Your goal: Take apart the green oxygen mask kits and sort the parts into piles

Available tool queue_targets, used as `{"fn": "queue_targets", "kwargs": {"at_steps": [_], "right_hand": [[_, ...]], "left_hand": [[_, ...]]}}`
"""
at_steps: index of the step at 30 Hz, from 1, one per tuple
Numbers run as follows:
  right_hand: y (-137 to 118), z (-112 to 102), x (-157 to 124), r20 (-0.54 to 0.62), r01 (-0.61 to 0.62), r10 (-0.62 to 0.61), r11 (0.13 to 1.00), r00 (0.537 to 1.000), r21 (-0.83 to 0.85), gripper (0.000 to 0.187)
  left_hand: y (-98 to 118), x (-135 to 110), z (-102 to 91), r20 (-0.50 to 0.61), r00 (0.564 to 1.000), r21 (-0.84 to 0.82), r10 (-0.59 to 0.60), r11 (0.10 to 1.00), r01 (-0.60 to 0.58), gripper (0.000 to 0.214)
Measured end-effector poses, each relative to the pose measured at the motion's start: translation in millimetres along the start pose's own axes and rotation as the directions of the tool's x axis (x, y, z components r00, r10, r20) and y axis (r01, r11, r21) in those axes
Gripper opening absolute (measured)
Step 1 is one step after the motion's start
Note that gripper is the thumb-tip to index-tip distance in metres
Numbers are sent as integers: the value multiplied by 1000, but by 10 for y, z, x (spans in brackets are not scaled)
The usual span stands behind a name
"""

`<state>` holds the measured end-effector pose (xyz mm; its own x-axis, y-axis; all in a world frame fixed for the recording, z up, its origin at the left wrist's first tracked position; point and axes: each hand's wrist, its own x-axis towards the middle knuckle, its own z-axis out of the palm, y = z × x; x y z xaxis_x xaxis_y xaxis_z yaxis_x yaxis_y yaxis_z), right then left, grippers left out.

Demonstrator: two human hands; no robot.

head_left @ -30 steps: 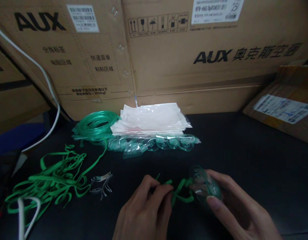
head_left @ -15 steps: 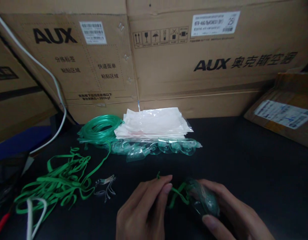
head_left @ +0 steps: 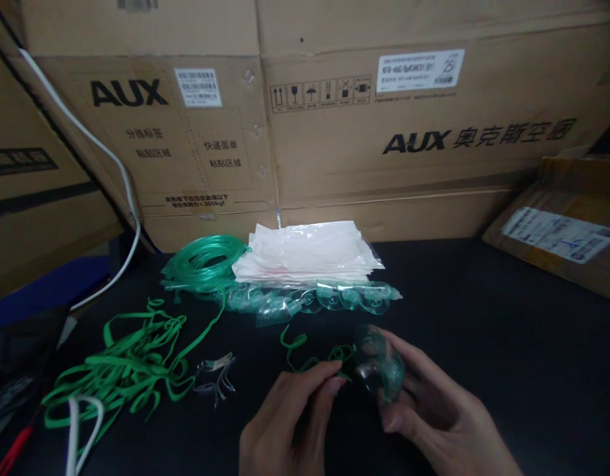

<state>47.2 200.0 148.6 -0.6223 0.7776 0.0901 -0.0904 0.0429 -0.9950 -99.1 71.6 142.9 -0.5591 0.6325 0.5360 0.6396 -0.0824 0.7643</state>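
Note:
My right hand (head_left: 433, 403) grips a clear green oxygen mask (head_left: 381, 363) from its right side, fingers behind it and thumb at its lower edge. Close by on the left, my left hand (head_left: 297, 413) pinches a thin green elastic strap (head_left: 297, 342) between thumb and forefinger. Part of that strap curls out beyond the fingertips toward the mask; whether it is fastened to the mask I cannot tell. Further left lie a tangled heap of green straps (head_left: 121, 363) and several thin metal nose clips (head_left: 216, 377).
Behind the hands are more clear masks (head_left: 329, 297), a coil of green tubing (head_left: 205, 261) and a stack of white packets (head_left: 309, 248). A large cardboard box (head_left: 324, 178) stands along the back, a smaller carton (head_left: 557, 225) at right. A white cable (head_left: 123, 165) hangs at left.
The mask in my right hand has turned and moved slightly left. More of the green strap now shows beyond my left fingertips. The whole view has shifted a little.

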Motion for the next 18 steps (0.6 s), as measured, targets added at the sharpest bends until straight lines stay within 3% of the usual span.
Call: {"fn": "queue_targets", "kwargs": {"at_steps": [4, 10, 18], "right_hand": [[-40, 39, -13, 1, -65, 65, 994, 998, 89, 63], [-107, 132, 14, 16, -63, 61, 980, 998, 189, 65], [-91, 168, -18, 7, 40, -41, 997, 999, 61, 67]], "left_hand": [[13, -29, 31, 105, 994, -79, 33, 997, -24, 29], [87, -11, -8, 131, 990, -117, -58, 990, 73, 26], [103, -17, -15, 138, 988, -122, -67, 989, 85, 24]]}}
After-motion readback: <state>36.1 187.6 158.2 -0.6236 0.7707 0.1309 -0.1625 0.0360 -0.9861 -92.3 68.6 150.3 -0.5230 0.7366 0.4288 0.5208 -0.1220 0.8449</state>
